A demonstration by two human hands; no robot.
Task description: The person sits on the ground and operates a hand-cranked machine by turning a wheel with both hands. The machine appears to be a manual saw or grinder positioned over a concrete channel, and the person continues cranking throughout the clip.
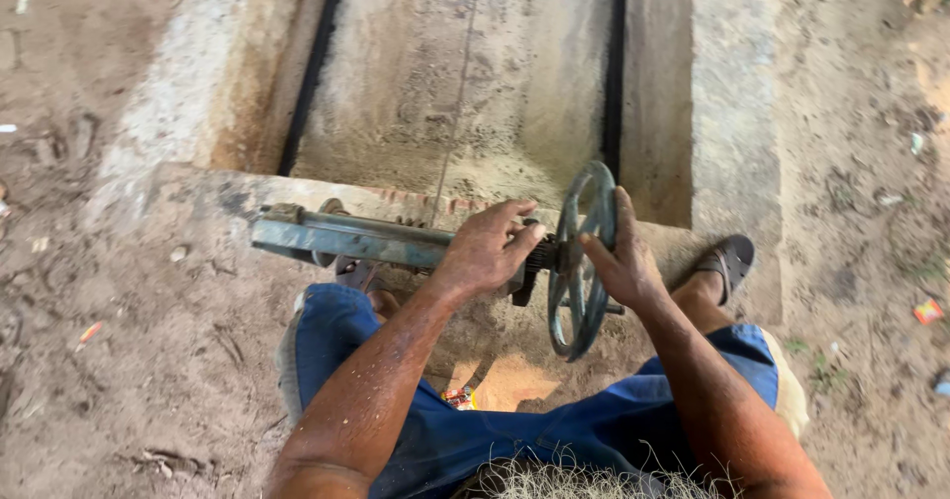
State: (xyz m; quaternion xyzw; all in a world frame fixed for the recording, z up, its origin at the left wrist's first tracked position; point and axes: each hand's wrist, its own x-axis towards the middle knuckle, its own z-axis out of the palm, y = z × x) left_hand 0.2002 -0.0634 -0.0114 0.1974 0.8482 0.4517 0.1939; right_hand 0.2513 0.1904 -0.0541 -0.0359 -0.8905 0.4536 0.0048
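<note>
Looking down from the head camera, I see my left hand [487, 247] at the centre of the frame, its grip closed over the end of a grey-blue metal bar [346, 238] that runs level from the left-centre toward the middle. The fingers wrap over the top of the bar just where it meets a dark toothed hub [540, 256]. Just right of that, my right hand [621, 260] rests on a dark green spoked handwheel [582, 260], which stands on edge and is seen nearly side-on; the palm presses on the near rim and the thumb lies up along the upper rim, so the grip is partly closed around the rim rather than clenched. The two hands are close together, with the wheel between them. Both forearms come up from the bottom of the frame over blue shorts [515, 430]. A dark sandal [728, 260] on one foot sits at right-centre, just right of the wheel. Behind the bar, filling the upper middle of the frame, is a sunken concrete channel [465, 74] with a dusty floor and a dark rail [616, 64] along each side wall. Sandy ground [119, 361] spreads to the left and right, with small scraps of litter [928, 311] at the right edge.
</note>
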